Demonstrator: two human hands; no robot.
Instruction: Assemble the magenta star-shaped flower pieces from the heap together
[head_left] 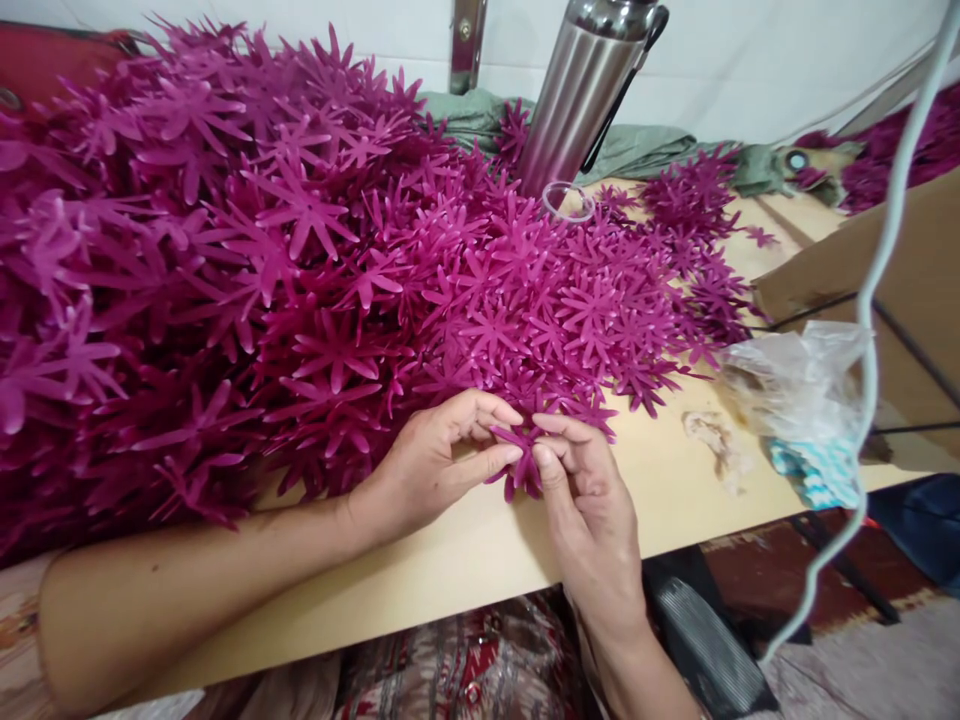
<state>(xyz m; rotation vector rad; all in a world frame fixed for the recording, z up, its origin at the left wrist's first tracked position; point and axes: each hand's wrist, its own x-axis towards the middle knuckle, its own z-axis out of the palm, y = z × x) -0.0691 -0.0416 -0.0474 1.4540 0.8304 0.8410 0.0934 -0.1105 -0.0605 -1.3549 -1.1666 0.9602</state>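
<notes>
Between my two hands, near the front of the table, is a small magenta artificial flower (pixel 524 470) with narrow petals. My left hand (pixel 439 455) pinches its left side between thumb and fingers. From the other side, my right hand (pixel 589 490) closes thumb and fingertips on it. The fingers partly cover the flower, so its centre is hard to make out. Just beyond both hands spreads a big heap of loose magenta artificial flowers (pixel 337 350), reaching from the left edge across most of the table.
A steel bottle (pixel 577 95) stands behind the heap, beside a clear plastic ring (pixel 568 202). On the right are a cardboard box (pixel 862 270), a clear plastic bag (pixel 802 380) and a blue-white cloth (pixel 814 470). A pale cable (pixel 870 340) hangs in front. The wooden table (pixel 465 570) ends near my lap.
</notes>
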